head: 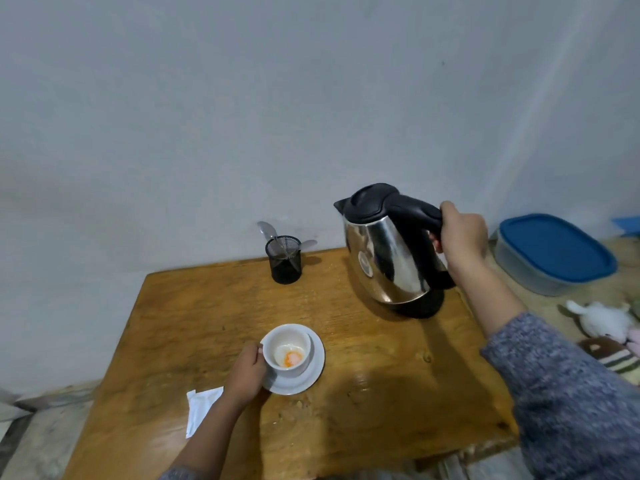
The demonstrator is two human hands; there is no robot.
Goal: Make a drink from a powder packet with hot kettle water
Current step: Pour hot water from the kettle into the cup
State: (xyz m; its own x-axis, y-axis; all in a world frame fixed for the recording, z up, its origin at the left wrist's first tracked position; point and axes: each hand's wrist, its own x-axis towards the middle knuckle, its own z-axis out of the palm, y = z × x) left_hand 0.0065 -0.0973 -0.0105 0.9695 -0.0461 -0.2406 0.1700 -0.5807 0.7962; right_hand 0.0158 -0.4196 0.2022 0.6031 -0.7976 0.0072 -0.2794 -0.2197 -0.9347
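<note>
Nearest me, a white packet lies flat on the wooden table, partly under the person's left forearm. Just beyond it the left hand curls around the side of a white cup, which sits tilted on a white saucer; orange powder lies in the cup's bottom. Farther back and to the right, the right hand grips the black handle of a steel kettle, which leans toward the cup over its black base. Against the wall stands a black mesh holder with spoons. Off to the right sits a blue-lidded container.
</note>
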